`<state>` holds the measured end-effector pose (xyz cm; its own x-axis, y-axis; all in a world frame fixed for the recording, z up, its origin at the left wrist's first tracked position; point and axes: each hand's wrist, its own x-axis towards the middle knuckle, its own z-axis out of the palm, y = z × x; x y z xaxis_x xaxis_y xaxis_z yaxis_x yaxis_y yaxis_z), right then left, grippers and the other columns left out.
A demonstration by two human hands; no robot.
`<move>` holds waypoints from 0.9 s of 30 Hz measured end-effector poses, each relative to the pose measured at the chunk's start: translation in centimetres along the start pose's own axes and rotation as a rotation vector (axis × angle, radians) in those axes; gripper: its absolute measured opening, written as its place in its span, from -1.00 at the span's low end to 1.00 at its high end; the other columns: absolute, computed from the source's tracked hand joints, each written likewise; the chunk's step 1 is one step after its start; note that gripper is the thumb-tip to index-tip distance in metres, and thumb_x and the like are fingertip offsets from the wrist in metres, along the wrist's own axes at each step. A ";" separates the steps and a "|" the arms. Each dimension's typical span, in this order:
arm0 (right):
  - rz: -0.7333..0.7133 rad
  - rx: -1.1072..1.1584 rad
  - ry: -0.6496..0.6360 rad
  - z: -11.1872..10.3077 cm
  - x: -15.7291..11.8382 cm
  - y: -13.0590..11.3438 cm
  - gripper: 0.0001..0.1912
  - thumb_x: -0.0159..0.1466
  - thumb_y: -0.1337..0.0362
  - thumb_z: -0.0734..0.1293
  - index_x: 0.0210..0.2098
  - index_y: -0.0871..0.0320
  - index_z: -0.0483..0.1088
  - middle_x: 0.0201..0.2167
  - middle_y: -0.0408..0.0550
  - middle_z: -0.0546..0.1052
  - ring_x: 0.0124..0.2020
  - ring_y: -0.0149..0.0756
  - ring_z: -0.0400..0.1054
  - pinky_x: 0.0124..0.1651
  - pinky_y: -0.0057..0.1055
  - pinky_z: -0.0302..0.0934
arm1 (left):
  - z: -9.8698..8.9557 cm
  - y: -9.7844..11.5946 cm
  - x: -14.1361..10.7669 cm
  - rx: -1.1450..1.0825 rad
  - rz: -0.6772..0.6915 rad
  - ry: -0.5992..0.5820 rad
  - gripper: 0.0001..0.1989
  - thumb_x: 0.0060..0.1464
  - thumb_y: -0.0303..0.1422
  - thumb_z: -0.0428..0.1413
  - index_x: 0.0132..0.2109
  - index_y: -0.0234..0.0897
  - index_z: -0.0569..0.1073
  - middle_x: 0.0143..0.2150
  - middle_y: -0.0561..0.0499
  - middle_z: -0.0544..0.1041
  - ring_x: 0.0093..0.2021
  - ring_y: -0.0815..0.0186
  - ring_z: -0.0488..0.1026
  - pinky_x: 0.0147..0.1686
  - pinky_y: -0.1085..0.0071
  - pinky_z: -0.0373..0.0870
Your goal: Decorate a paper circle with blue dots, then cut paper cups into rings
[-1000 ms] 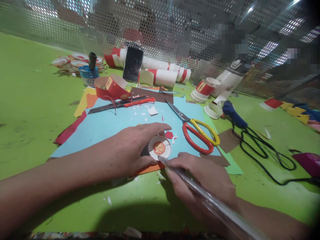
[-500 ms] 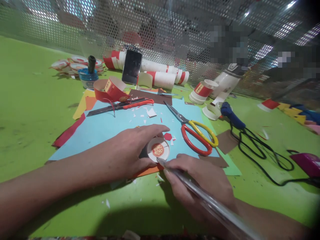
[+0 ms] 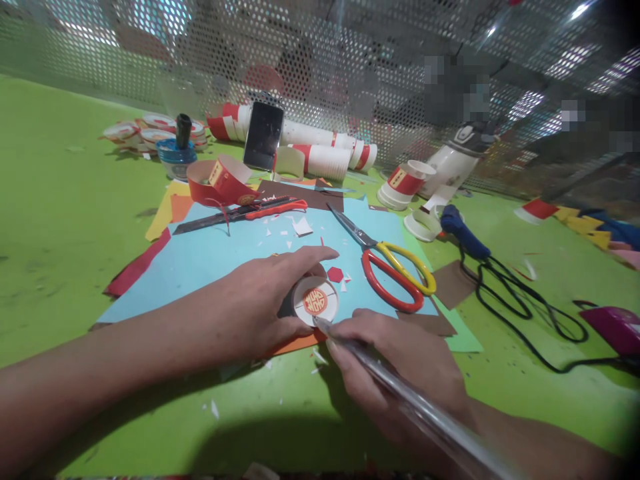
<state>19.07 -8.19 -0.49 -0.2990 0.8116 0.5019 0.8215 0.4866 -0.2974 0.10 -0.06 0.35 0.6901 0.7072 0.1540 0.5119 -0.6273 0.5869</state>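
From my end, the tool [image 3: 410,393] looks smooth and glossy, the disc [image 3: 315,301] like matt paper. I see scissors [image 3: 369,241] with metal blades and shiny plastic-looking grips, matt paper sheets [image 3: 240,260], a glossy phone [image 3: 263,135].

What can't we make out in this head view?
Head view, all:
White round piece: left side, hidden by the left hand.
Pen-like tool: back end, cut off by the bottom edge.
Maroon object: right end, lost in the dark right edge.
Red cup label: lettering, too small.

dark-screened phone [image 3: 264,137], white bottle [image 3: 453,169] with dark lid [image 3: 475,137], looped black cord [image 3: 560,371] on green table [image 3: 60,233], perforated panel [image 3: 320,73] behind
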 end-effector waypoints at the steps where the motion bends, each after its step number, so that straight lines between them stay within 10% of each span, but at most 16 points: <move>1: 0.002 -0.004 0.000 0.0 0.0 0.0 -0.83 0.29 0.31 0.26 -0.42 0.05 0.44 -0.56 -0.25 0.54 -0.57 -0.40 0.40 -0.48 -0.45 0.14 | 0.0 0.0 0.0 0.001 0.001 -0.002 -0.35 0.08 -0.23 0.19 0.27 -0.18 0.17 0.03 -0.06 0.57 -0.01 0.14 0.52 -0.10 0.31 0.42; 27: 0.044 -0.026 0.016 -0.1 -0.1 -0.4 -0.83 0.29 0.30 0.29 -0.43 0.04 0.45 -0.58 -0.29 0.52 -0.58 -0.44 0.37 -0.47 -0.46 0.11 | 0.2 -0.5 -0.1 0.026 0.029 0.018 -0.34 0.10 -0.20 0.20 0.29 -0.16 0.17 0.06 -0.05 0.56 0.03 0.09 0.49 -0.11 0.27 0.40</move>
<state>18.78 -8.46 -0.35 -0.2544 0.8266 0.5019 0.8462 0.4415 -0.2982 -0.12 0.09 -0.17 0.6958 0.6941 0.1846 0.5050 -0.6556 0.5614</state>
